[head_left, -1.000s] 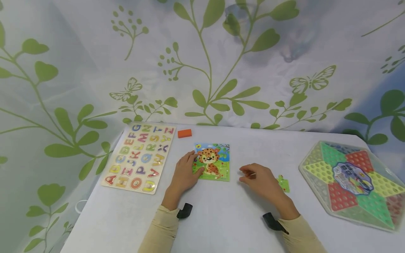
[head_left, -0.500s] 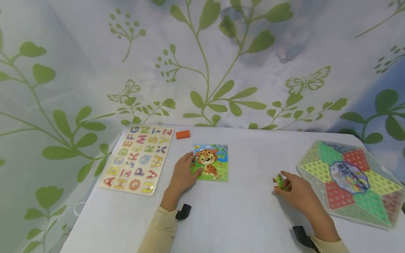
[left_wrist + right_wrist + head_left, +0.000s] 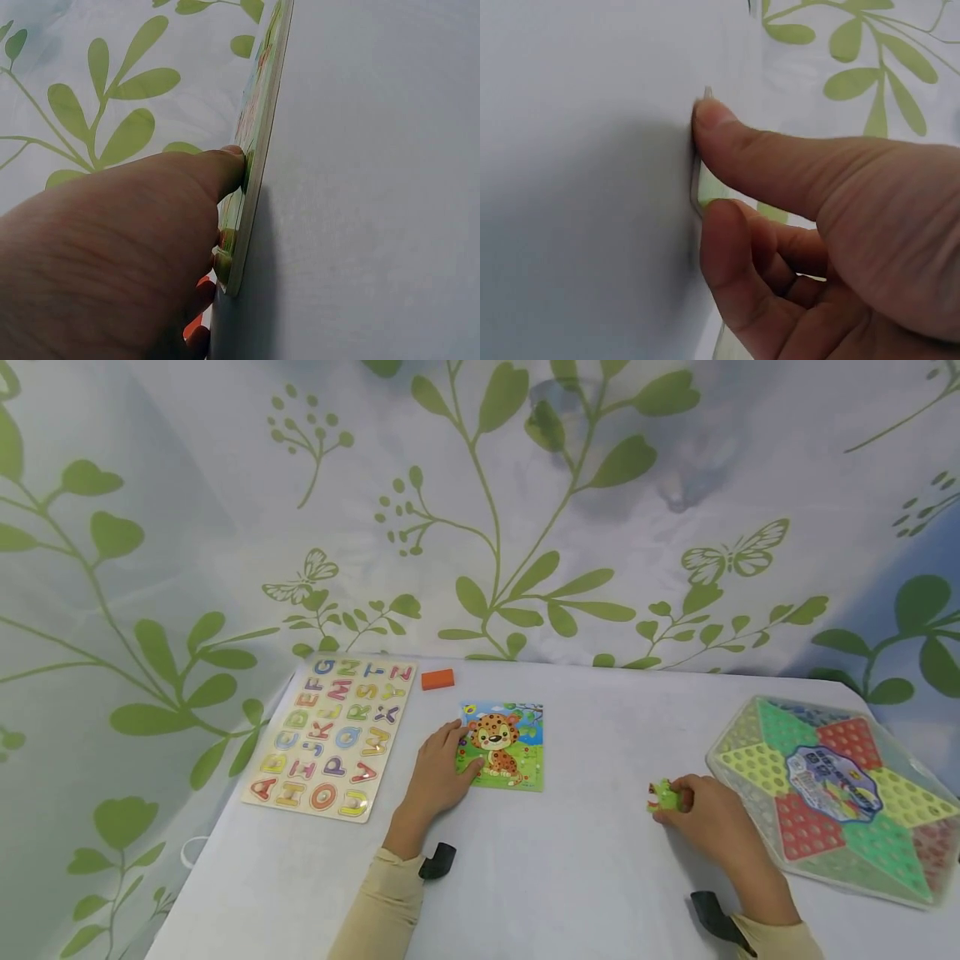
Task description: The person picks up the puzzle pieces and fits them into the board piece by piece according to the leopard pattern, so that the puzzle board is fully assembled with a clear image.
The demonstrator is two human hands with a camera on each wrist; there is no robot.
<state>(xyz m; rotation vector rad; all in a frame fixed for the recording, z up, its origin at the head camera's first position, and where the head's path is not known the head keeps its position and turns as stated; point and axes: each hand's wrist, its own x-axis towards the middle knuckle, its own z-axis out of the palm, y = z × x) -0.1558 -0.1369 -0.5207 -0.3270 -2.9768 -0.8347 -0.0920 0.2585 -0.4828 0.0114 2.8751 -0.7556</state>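
On the white table lies a square leopard picture puzzle (image 3: 517, 752) with blue sky and green grass. My left hand (image 3: 438, 772) rests at its left side, thumb on the picture and fingers relaxed along the edge; the left wrist view shows the thumb on the face of the thin board (image 3: 259, 161). Well to the right, my right hand (image 3: 708, 818) pinches a small green puzzle piece (image 3: 663, 797) between thumb and fingers. In the right wrist view the piece's thin edge appears close against the table, its face mostly hidden by the thumb and fingertips.
A wooden alphabet board (image 3: 352, 693) lies left of the left hand. An orange block (image 3: 437, 679) sits near the table's back edge. A hexagonal Chinese checkers set (image 3: 832, 793) lies just right of the right hand. A leaf-patterned cloth (image 3: 570, 527) hangs behind the table.
My right hand has moved right from near the leopard puzzle and taken hold of the green piece, which lay on the table. That piece now looks flatter than half a second ago. The left hand stays.
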